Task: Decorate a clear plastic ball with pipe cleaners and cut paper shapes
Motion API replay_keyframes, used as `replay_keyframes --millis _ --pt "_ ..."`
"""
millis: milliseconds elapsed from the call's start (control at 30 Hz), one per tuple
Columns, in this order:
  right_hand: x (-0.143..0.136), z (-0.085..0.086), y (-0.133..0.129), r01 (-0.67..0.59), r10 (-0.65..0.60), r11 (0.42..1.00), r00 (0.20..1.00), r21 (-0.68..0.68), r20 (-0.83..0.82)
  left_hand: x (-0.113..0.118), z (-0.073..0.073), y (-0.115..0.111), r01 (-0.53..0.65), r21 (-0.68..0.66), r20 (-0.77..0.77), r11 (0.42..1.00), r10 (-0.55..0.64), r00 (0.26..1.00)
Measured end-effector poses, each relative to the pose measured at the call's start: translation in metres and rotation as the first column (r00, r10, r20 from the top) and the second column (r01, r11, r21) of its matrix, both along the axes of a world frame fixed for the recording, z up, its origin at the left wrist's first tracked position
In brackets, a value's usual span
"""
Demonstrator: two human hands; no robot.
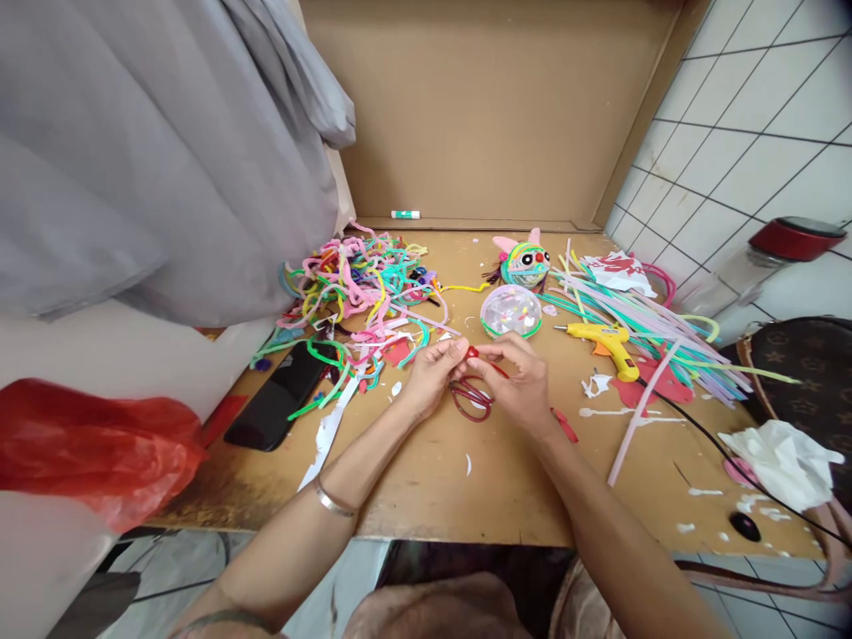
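Observation:
My left hand (436, 377) and my right hand (519, 377) meet over the middle of the table, fingertips pinched together. Between them is a small round red piece (472, 352), with a short red strip showing along my right fingers. It is too small to tell exactly what it is. Just below the hands lie dark red loops (474, 410) that look like scissors handles; the rest is hidden. Beyond my hands sits a clear plastic half-ball (511, 312) with a green rim and colourful bits inside. Behind it stands a decorated ball figure (524, 262) with pink ears, round eyes and a red nose.
A tangle of colourful pipe cleaners (373, 284) and a black phone (280, 399) lie left. To the right are a yellow glue gun (603, 342) with a black cord, straight pipe cleaners (666, 328), crumpled tissue (789, 457) and a brown bag (808, 373). A glue stick (406, 214) lies behind.

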State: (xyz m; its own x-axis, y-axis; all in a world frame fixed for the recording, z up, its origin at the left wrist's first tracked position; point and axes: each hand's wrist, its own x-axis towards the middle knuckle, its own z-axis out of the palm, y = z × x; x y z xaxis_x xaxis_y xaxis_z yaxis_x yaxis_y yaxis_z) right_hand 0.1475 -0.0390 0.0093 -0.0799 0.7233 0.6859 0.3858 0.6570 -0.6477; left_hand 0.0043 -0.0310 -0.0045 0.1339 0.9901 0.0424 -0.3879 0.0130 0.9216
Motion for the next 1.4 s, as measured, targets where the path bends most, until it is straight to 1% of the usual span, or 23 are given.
replay_keyframes --millis 100,200,400,567,733,833,900,1000,1067,1167,1400 --pt "0.001 -0.001 0.001 0.012 -0.012 1.000 1.000 0.009 0.007 0.000 -0.001 0.001 0.015 -0.012 0.024 1.000 -0.015 1.000" --pt "0.001 -0.005 0.004 0.027 -0.028 0.999 0.998 0.021 0.053 0.000 0.000 0.001 0.021 -0.030 0.019 0.999 -0.020 1.000" --pt "0.002 -0.015 0.013 0.062 -0.071 0.996 0.987 0.063 0.145 0.001 -0.001 0.007 -0.056 -0.041 -0.010 0.998 0.055 0.998" --pt "0.000 -0.017 0.015 0.138 -0.160 0.982 0.971 0.130 0.180 0.005 -0.001 0.010 -0.068 -0.022 0.015 0.997 0.068 0.998" --pt "-0.001 -0.017 0.012 0.258 -0.302 0.944 0.925 0.204 0.230 0.011 0.004 0.008 -0.094 0.017 -0.010 0.995 0.095 0.995" --pt "0.002 -0.016 0.011 0.321 -0.376 0.914 0.900 0.249 0.219 0.018 0.010 0.011 -0.117 0.048 -0.050 0.992 0.119 0.992" --pt "0.005 -0.012 0.011 0.360 -0.422 0.888 0.884 0.284 0.199 0.023 0.014 0.015 -0.118 0.082 -0.072 0.990 0.124 0.990" --pt "0.007 -0.003 0.015 0.394 -0.468 0.860 0.862 0.323 0.195 0.027 0.022 0.023 -0.126 0.122 -0.077 0.984 0.136 0.988" --pt "0.008 0.004 0.019 0.389 -0.472 0.858 0.855 0.336 0.215 0.028 0.026 0.027 -0.137 0.135 -0.062 0.981 0.147 0.987" --pt "0.008 0.007 0.024 0.343 -0.435 0.881 0.858 0.325 0.274 0.026 0.027 0.029 -0.155 0.124 -0.044 0.980 0.162 0.986" --pt "0.007 -0.003 0.024 0.308 -0.377 0.919 0.870 0.246 0.318 0.022 0.015 0.028 -0.185 0.095 -0.072 0.978 0.193 0.979"
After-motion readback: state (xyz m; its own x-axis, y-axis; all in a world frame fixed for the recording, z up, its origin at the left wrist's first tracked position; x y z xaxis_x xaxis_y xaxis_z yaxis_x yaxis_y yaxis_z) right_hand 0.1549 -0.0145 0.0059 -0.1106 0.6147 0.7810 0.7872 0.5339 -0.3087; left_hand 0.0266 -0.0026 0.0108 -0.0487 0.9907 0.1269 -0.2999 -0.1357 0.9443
